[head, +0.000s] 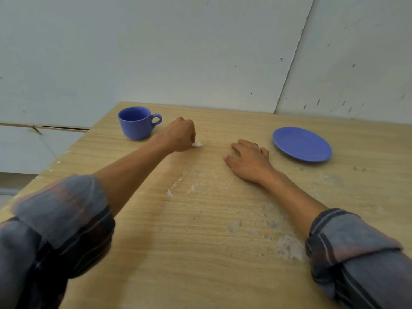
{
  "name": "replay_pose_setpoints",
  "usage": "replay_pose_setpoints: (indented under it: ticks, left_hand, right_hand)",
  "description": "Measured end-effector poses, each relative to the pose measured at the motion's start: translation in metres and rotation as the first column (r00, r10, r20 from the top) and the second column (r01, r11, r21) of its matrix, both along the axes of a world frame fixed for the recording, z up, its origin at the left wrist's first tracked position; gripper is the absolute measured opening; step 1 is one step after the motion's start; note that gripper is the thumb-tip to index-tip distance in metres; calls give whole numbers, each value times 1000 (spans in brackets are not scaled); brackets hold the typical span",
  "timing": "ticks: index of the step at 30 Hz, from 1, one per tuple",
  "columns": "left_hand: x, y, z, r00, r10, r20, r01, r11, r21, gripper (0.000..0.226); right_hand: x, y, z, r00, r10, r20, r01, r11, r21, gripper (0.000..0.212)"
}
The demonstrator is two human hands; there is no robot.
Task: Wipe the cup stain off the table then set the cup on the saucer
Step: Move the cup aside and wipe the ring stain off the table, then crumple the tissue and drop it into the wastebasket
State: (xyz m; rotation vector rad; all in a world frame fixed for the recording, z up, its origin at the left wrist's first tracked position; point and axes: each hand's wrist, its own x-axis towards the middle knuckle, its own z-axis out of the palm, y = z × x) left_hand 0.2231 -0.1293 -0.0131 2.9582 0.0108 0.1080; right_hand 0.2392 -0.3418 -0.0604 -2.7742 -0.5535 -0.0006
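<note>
A blue cup (136, 123) stands upright near the table's far left corner, handle pointing right. A blue saucer (302, 144) lies bare at the far right. My left hand (180, 136) is closed around a small white tissue (197, 144), pressed to the wooden table (200, 241) just right of the cup, not touching it. My right hand (248, 160) rests flat with fingers spread, just left of the saucer. No clear cup ring shows under the tissue.
The table's left edge runs diagonally past my left forearm. Pale walls stand right behind the far edge. Whitish scuffs and small white crumbs (178, 185) mark the middle of the tabletop, and a worn patch (287, 246) lies near my right sleeve.
</note>
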Motion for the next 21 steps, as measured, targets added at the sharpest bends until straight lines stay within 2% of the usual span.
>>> replay_pose_setpoints:
  ticks: [2, 3, 5, 7, 9, 11, 13, 17, 21]
  left_hand:
    - [-11, -1, 20, 974, -91, -207, 102, 994, 47, 22]
    - [-17, -4, 30, 948, -126, -292, 148, 988, 54, 22]
    - [-29, -13, 51, 922, -188, -338, 199, 980, -3, 20]
    - [-42, -26, 69, 930, -256, -263, 228, 964, -133, 20]
    - [-53, -39, 84, 937, -318, -142, 275, 926, -260, 21]
    - [-63, -51, 94, 945, -328, -4, 304, 881, -362, 17]
    - [-72, -63, 102, 945, -301, 129, 327, 834, -445, 14]
    - [-89, -90, 109, 940, -181, 289, 333, 678, -655, 13]
    - [-102, -124, 109, 937, -91, 336, 339, 463, -819, 16]
  right_hand:
    - [-9, -9, 8, 1000, 4, 20, -6, 992, 128, 45]
    - [-14, -12, 14, 1000, 7, 3, -7, 968, 250, 38]
    - [-27, -19, 28, 991, 66, -118, 7, 844, 537, 28]
    - [-41, -24, 43, 956, 185, -226, 40, 683, 729, 21]
    - [-53, -29, 56, 917, 305, -255, 66, 516, 854, 19]
    - [-61, -34, 67, 896, 373, -240, 105, 347, 932, 18]
    - [-67, -41, 79, 914, 354, -198, 117, 238, 964, 16]
    - [-78, -58, 98, 968, 224, -117, 85, 148, 985, 13]
    - [-92, -68, 111, 1000, 0, 19, -19, 180, 983, 8]
